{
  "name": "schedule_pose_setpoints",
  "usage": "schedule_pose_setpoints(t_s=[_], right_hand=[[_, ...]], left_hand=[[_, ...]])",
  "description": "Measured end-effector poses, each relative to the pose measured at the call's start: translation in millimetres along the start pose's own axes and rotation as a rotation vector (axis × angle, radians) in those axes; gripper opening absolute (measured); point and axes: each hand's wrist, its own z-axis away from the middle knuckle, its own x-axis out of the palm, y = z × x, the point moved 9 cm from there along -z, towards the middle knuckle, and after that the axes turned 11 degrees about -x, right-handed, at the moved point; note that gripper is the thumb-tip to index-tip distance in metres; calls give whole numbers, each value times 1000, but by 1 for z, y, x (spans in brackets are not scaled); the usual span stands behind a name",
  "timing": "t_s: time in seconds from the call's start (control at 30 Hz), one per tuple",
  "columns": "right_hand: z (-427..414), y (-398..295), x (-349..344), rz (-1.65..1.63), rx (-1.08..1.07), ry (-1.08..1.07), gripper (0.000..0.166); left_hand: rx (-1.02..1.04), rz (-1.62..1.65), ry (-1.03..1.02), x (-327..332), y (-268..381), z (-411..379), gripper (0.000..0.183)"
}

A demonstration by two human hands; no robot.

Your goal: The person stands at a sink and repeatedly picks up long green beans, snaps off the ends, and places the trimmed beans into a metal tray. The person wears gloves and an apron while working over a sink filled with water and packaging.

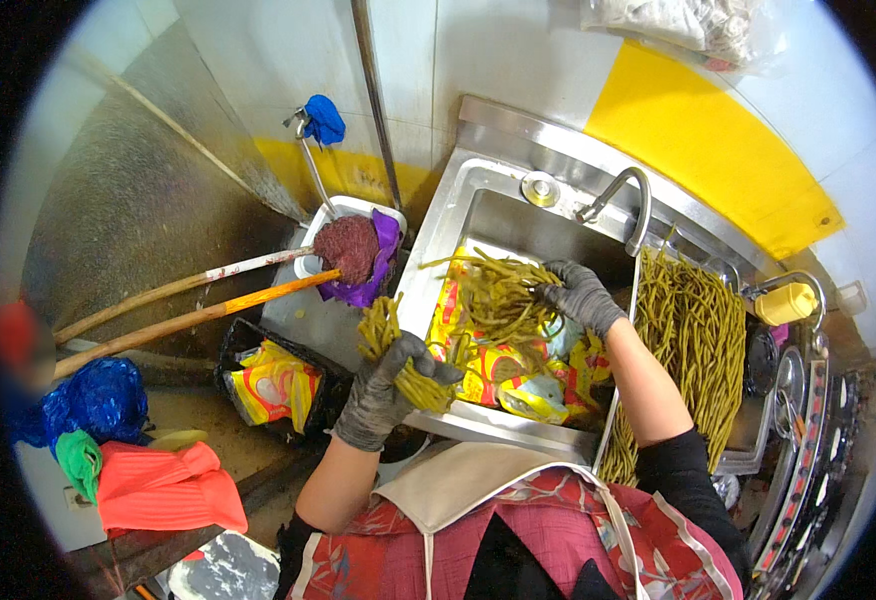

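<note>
My left hand [389, 394], in a dark grey glove, is closed around a bundle of olive-green long beans [380, 326] at the sink's left front edge. Bean ends stick out on both sides of the fist. My right hand [582, 296], gloved alike, grips a loose tangle of long beans [502, 292] over the stainless steel sink [432, 225]. Beneath that tangle, yellow and red plastic packets [494, 367] cover much of the basin. To the right of my right forearm lies a large heap of long beans [697, 337], many lined up side by side.
A curved faucet [642, 202] rises behind the basin. Left of the sink stand a black bin [232, 356] with yellow packets and a white bucket [348, 202], with two long wooden handles [205, 315] reaching across. A yellow container [787, 304] sits right of the bean heap.
</note>
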Motion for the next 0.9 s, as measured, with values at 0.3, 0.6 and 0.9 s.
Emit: schedule_pose_setpoints(t_s=[0.3, 0.6, 0.9], right_hand=[[2, -69, -43, -299, 210, 134, 25], [9, -110, -33, -687, 106, -34, 40], [111, -55, 83, -62, -117, -288, 38]], left_hand=[[-99, -98, 141, -13, -20, -18, 23], [-347, 31, 57, -3, -81, -39, 29], [-338, 445, -35, -4, -103, -81, 29]])
